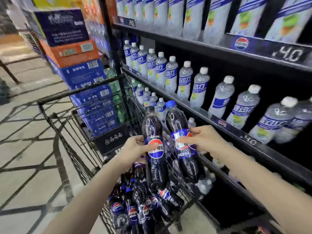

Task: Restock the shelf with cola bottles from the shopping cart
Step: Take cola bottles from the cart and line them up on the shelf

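Two cola bottles are lifted above the shopping cart, one in each hand. The left hand grips the black-capped bottle around its label, fingers curled round it. The right hand grips the blue-capped bottle the same way, just beside the first and nearer the shelf. Both bottles stand roughly upright, caps tilted slightly away. Below them, in the cart's near end, lies a heap of more cola bottles; at least six labels show, and the exact count cannot be told. On the shelf to the right of the cart, the middle row holds about thirteen pale drink bottles with white caps. Beyond the cart's far end stands a stack of boxes, blue, orange and purple.
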